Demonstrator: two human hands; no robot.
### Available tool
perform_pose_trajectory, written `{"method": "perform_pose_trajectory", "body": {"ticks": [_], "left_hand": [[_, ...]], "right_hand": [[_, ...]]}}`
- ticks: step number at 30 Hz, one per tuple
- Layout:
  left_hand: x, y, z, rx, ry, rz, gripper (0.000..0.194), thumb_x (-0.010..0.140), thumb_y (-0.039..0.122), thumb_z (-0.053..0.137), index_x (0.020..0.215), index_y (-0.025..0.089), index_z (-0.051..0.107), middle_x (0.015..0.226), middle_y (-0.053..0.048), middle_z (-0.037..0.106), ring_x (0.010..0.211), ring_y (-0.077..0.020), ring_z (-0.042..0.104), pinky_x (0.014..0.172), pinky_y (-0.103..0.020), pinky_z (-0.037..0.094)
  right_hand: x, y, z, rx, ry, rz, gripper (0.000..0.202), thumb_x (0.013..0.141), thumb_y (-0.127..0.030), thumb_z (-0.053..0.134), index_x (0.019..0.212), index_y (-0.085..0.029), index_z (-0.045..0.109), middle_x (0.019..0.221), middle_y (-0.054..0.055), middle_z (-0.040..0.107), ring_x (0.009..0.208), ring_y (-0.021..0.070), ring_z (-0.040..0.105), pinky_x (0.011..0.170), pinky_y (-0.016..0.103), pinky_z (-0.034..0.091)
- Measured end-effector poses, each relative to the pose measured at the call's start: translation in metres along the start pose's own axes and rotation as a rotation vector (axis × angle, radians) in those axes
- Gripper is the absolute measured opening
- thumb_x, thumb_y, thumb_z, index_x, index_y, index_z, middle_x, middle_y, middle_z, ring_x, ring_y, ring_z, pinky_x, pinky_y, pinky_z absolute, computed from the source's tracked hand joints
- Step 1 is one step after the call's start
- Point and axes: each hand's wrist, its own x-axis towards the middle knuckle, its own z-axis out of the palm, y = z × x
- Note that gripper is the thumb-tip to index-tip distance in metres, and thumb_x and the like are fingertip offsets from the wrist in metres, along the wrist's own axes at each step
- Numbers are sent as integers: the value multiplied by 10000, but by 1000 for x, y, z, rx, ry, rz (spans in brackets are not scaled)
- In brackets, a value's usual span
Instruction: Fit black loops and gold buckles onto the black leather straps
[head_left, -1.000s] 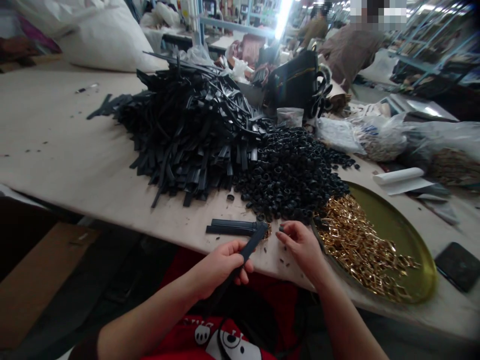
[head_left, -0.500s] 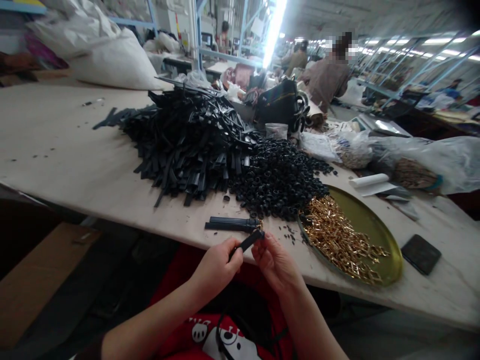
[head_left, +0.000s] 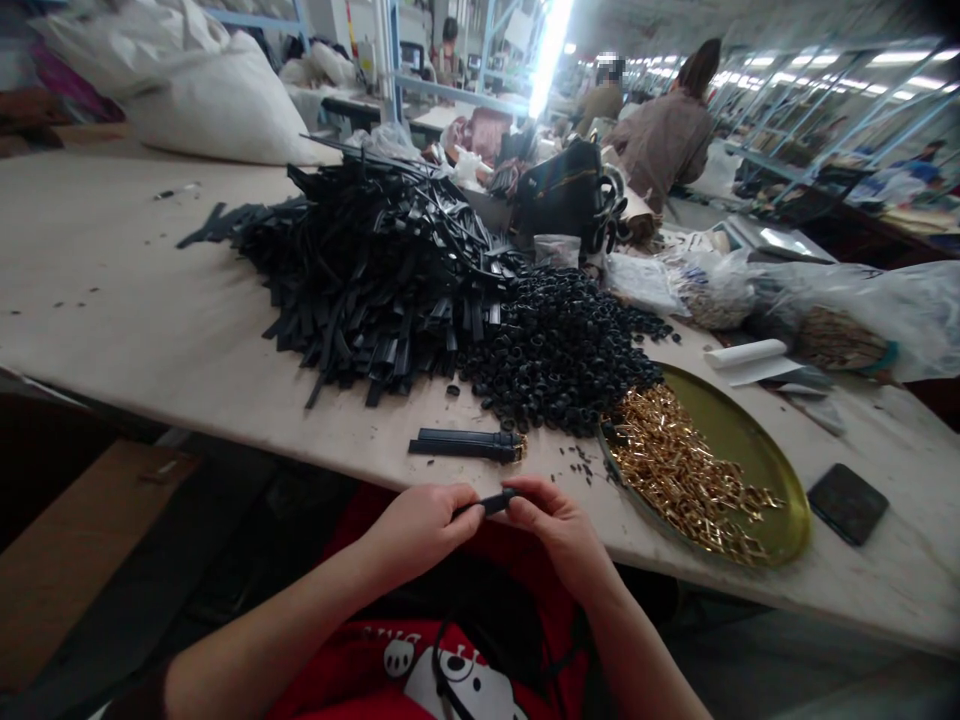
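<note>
Head-worn view, facing forward and down, seemingly near

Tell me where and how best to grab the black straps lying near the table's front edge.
Probably pinch the black straps across mid-length, coming down from the near side of the table. They lie flat, side by side, roughly along its near edge, so a long side faces that way. The gold-metal end looks bulkier and sits close to the black loops, so it seems a poorer hold.

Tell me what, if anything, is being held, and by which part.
A dark strap: the right hand pinches it near one end, the left hand grips it farther along.
</note>
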Motion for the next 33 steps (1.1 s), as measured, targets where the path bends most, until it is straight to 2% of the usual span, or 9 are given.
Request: {"method": "perform_pose_trajectory", "body": {"ticks": [3,7,10,12,16,18,20,27,33], "left_hand": [[4,5,-1,-34,-23,7,267,850,339,384,752,186,579,629,2,571,584,-147,495,524,-226,269],[12,7,7,-175,28,-98,382,872,408,343,1156,182,461,839,-40,628,771,-193,559,657,-252,356],[21,4,9,-262,20,-68,355,867,416,354,1082,185,517,892,-40,615,833,-194,548,736,-259,371],[27,1,8,-293,13,-64,314,861,414,359,893,184,571,812,-19,598,780,-181,533,701,-243,379],[33,-9,10,-329,41,-145,312,837,439,385,702,186,508,617,25,478,589,-136,433,512,-202,322],[34,-12,14,-360,30,-156,312,835,443,382,682,188,477,581,40,409,530,-116,366,462,-195,279],[35,-12,18,-383,15,-151,310,836,443,375,682,190,465,569,49,364,501,-105,319,441,-195,255],[24,-4,21,-379,-4,-131,308,836,432,382,663,186,452,538,56,319,473,-95,288,416,-191,233],[8,-4,22,-373,36,-80,305,843,425,374,685,182,468,510,59,355,460,-97,325,428,-195,260]], "right_hand": [[1,-1,5,49,-89,49,267,622,-320,710,843,-204,617,707,-24,627,642,122,562,642,267,453],[3,7,18,69,3,-101,372,664,-300,677,994,-243,515,790,-28,596,715,127,565,683,263,454],[7,7,7,-161,-11,-209,543,721,-288,625,1206,-253,382,871,4,588,763,143,564,696,277,454],[13,-3,-19,-468,57,-301,449,757,-290,581,1178,-234,434,884,24,583,756,152,558,695,286,447],[37,-40,-103,-1156,543,-444,191,828,-297,452,890,-175,584,847,68,575,768,187,543,698,313,414],[54,-56,-138,-1441,667,-326,211,833,-268,427,887,-164,602,902,96,588,809,206,552,708,319,401],[69,-65,-158,-1592,624,-195,183,811,-246,455,833,-176,624,885,95,608,795,213,566,688,315,393],[89,-70,-163,-1556,554,-128,130,716,-189,571,836,-178,620,871,91,617,806,211,573,674,291,372],[84,-86,-168,-1318,515,-186,49,651,-187,612,621,-170,577,714,34,594,727,168,528,646,265,340]]}}
